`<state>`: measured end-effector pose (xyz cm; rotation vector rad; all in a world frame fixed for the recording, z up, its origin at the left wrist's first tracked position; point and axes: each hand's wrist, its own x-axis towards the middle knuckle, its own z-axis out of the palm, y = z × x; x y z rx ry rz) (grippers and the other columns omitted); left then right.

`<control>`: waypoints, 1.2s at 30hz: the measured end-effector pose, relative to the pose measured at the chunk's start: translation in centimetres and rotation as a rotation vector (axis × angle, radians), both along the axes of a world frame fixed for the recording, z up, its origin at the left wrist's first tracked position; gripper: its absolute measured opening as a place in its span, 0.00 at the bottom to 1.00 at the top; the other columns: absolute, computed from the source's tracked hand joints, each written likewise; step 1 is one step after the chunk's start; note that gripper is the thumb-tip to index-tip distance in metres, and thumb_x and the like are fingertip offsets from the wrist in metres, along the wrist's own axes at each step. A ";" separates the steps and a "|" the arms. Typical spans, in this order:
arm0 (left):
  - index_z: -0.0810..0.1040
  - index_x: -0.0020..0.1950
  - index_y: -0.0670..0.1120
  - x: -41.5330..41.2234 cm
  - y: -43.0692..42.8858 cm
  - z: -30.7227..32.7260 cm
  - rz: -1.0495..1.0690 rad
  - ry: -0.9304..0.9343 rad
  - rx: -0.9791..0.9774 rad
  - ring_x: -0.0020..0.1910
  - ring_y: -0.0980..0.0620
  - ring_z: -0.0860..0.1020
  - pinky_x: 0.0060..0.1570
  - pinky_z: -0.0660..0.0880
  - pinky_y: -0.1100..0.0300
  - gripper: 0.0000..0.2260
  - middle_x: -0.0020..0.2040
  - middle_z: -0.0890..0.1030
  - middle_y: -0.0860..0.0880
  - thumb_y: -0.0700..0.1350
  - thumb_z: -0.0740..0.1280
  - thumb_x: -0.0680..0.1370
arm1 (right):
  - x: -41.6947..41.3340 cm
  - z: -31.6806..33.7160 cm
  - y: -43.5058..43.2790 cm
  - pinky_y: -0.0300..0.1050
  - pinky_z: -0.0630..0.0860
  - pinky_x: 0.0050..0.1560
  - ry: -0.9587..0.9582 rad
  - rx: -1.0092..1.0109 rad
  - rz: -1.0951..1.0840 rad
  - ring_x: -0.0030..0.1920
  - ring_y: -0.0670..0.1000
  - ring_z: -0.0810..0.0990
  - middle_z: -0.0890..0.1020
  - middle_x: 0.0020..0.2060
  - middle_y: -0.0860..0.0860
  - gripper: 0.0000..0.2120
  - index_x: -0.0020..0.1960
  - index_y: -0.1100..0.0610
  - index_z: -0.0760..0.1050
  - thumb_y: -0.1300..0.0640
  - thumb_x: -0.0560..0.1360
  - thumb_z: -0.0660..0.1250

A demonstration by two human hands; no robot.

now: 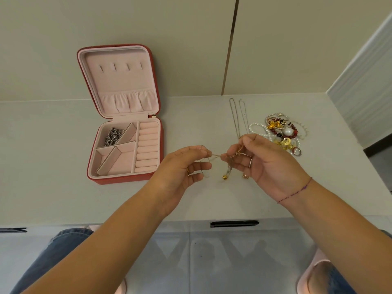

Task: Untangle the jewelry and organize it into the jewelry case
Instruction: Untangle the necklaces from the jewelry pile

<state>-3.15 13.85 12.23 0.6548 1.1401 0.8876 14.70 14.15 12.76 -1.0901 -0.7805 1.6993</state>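
A thin gold chain [216, 156] with small gold balls hanging from it is stretched between my hands above the white counter. My left hand [184, 166] pinches one end of it, and my right hand [261, 162] pinches the other, bunched end. To the left a red jewelry case [157, 98] stands open with its pink lining showing. A silver chain [112, 135] lies in its upper-left compartment. At the right sits a tangled pile of jewelry [281, 132] with pearls, red beads, rings and gold pieces. Two thin chains [237, 117] lie straight beside it.
The white counter [53, 162] ends at a front edge just below my forearms, with a black drawer handle [234, 223] under it. A beige cabinet wall rises behind the case. A ribbed white panel [364, 88] bounds the counter at the right.
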 end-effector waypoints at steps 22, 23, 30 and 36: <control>0.84 0.40 0.54 0.5 -1.0 -0.5 -0.185 0.574 0.265 0.36 0.57 0.77 0.39 0.74 0.63 0.07 0.38 0.83 0.51 0.55 0.71 0.73 | -0.4 -0.1 -0.2 0.49 0.81 0.50 0.138 -0.118 0.046 0.52 0.60 0.83 0.82 0.52 0.65 0.05 0.47 0.61 0.70 0.64 0.79 0.56; 0.84 0.42 0.54 0.5 -1.0 -0.6 -0.190 0.537 0.237 0.37 0.58 0.78 0.40 0.75 0.64 0.07 0.39 0.84 0.50 0.55 0.71 0.72 | -0.5 -0.1 -0.3 0.49 0.81 0.51 0.154 -0.116 0.056 0.53 0.60 0.82 0.81 0.52 0.65 0.06 0.47 0.61 0.70 0.64 0.79 0.56; 0.85 0.47 0.46 0.5 -0.8 -0.5 -0.217 0.399 0.124 0.38 0.60 0.79 0.39 0.74 0.68 0.08 0.39 0.85 0.51 0.49 0.71 0.74 | -0.6 0.1 -0.4 0.48 0.81 0.49 0.150 -0.122 0.076 0.52 0.59 0.83 0.82 0.52 0.64 0.06 0.46 0.60 0.71 0.64 0.79 0.56; 0.84 0.47 0.44 0.5 -0.8 -0.4 -0.213 0.289 0.048 0.40 0.56 0.81 0.47 0.73 0.60 0.07 0.40 0.85 0.47 0.46 0.69 0.76 | -0.4 0.0 -0.4 0.47 0.82 0.41 0.002 -0.086 0.023 0.44 0.55 0.84 0.83 0.45 0.60 0.06 0.47 0.60 0.73 0.64 0.79 0.58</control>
